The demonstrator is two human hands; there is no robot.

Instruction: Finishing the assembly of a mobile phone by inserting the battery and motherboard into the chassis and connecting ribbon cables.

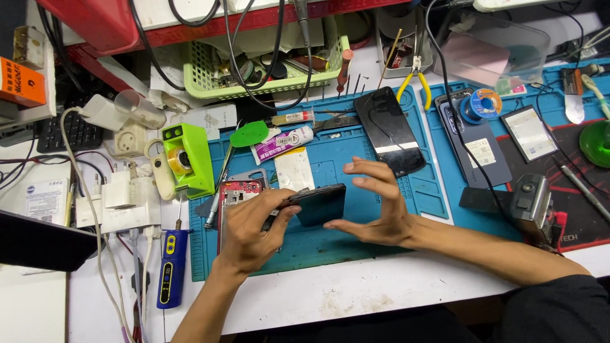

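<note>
My left hand (251, 230) pinches the dark phone (318, 203) edge-up over the blue mat (330, 244) — right hand (375, 206) spread loose beside it, gripping nothing — opened red phone frame (240, 194) just behind.

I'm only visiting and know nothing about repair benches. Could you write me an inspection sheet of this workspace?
Surface: blue work mat on a white bench, scuffed near the front edge.
Job's things: dark phone, lifted at a tilt; opened phone body with red inside beside it.
Clutter: green tape holder, blue pen-shaped tool, yellow-handled pliers, solder spool, green basket, second dark phone.
Hands: left hand grips the phone's left end; right hand is open at its right end.
Cables: black leads overhead, white ones at left.
Surroundings: red shelf.
</note>
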